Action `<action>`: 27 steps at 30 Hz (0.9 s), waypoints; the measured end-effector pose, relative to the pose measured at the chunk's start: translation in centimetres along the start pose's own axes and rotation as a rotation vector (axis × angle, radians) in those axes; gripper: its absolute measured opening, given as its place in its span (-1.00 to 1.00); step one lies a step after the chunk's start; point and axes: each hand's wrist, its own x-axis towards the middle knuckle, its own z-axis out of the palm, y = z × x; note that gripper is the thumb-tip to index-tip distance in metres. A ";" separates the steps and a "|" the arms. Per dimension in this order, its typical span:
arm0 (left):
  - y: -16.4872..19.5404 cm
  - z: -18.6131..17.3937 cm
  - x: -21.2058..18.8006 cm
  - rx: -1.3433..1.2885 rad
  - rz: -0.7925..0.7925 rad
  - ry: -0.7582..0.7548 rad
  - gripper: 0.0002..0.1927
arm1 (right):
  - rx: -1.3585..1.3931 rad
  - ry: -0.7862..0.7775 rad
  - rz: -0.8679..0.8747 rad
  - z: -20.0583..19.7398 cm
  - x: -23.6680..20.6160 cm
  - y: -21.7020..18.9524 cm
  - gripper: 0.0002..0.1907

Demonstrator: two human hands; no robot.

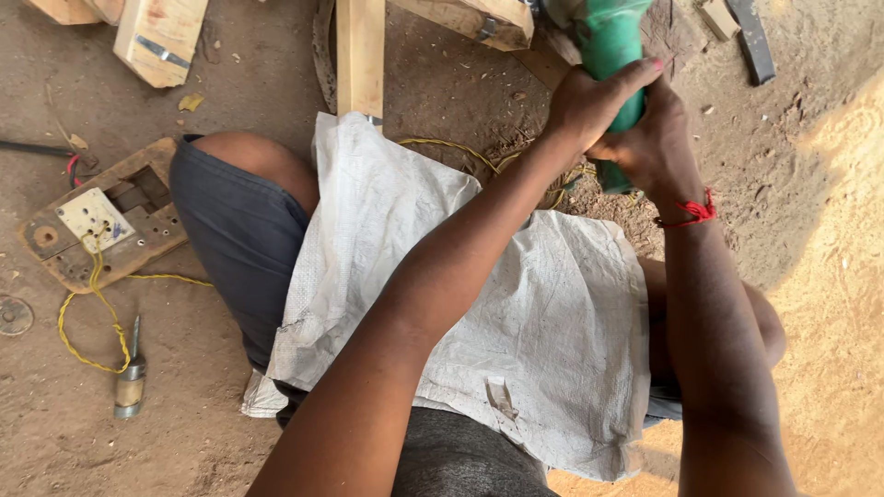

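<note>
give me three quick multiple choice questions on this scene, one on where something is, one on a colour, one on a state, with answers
1. Where does the white woven sack lie?
A. over the person's lap
B. hung on a wall
C. rolled up on the ground

2. What colour is the power tool body?
A. red
B. green
C. black

3. How do the hands hold the tool?
A. only one grips it
B. neither touches it
C. both grip it

Answers: 1 A, the sack drapes across both thighs. 2 B, its casing is green. 3 C, the left hand and right hand both wrap around it.
</note>
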 end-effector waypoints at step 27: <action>0.3 0.1 0.3 0.067 -0.105 -0.025 -0.06 | -0.136 0.026 -0.019 -0.9 0.9 1.4 -0.16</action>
